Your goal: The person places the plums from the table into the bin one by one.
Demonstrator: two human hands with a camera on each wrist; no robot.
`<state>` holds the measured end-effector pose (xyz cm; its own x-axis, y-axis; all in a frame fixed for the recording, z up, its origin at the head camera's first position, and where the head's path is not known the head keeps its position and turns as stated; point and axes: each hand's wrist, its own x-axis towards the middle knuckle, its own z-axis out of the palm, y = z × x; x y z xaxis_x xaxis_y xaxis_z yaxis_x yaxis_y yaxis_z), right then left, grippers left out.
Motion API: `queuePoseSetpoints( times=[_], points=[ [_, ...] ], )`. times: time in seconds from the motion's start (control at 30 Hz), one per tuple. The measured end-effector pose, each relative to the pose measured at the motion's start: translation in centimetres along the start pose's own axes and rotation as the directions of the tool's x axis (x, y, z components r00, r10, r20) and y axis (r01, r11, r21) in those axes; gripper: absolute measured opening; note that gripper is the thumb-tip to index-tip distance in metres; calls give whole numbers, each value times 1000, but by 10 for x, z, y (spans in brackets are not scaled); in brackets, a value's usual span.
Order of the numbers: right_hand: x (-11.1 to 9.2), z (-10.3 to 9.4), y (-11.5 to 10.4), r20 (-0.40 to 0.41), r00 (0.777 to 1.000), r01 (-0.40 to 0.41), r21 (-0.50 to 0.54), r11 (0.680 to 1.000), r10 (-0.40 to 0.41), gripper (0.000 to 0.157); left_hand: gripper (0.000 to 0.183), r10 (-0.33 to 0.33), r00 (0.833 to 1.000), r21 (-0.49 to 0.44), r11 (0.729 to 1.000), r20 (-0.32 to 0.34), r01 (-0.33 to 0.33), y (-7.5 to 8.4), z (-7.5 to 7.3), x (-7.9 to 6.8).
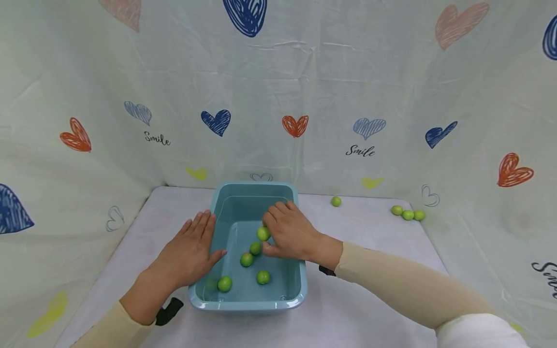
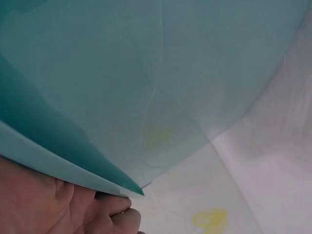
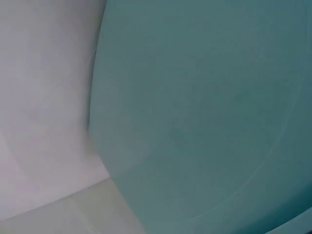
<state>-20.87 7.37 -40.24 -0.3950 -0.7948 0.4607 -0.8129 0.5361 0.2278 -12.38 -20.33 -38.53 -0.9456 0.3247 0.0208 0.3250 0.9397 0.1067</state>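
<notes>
A light-blue plastic basin stands on the table. My left hand lies along its left rim with fingers straight and thumb over the inside; the left wrist view shows part of this hand against the rim. Over the basin's right side, my right hand has curled fingers and pinches a small green lime between fingers and thumb. Below it in the basin are more limes: one beside another, one near the front, and one at front left. The right wrist view shows only basin wall.
A single lime lies on the table behind and right of the basin. Three limes sit together by the far right edge. A white cloth printed with hearts hangs behind and at both sides.
</notes>
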Motion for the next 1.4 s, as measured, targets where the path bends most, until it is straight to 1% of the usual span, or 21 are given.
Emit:
queuePoseSetpoints(
  times=[0.2, 0.37, 0.8, 1.03, 1.13, 1.4],
  points=[
    [-1, 2, -1, 62, 998, -20, 18, 1000, 19, 28, 88, -4, 1000, -8, 1000, 5, 4, 1, -1, 0],
    [-2, 2, -1, 83, 996, -34, 28, 999, 31, 28, 88, -3, 1000, -14, 1000, 10, 3, 1, -1, 0],
    [-3, 4, -1, 52, 998, -35, 33, 999, 34, 27, 88, -13, 1000, -28, 1000, 25, 13, -1, 1, 2],
    [-5, 6, -1, 56, 997, -58, 43, 997, 55, 35, 88, -13, 1000, -40, 999, 27, 15, -1, 1, 2],
    [-5, 7, 0, 56, 997, -62, 46, 997, 60, 36, 88, -13, 1000, -41, 999, 27, 15, -1, 1, 2],
    [-5, 6, -1, 48, 997, -57, 50, 997, 55, 35, 86, 3, 1000, -50, 999, 1, -3, -1, 1, 0]
  ],
)
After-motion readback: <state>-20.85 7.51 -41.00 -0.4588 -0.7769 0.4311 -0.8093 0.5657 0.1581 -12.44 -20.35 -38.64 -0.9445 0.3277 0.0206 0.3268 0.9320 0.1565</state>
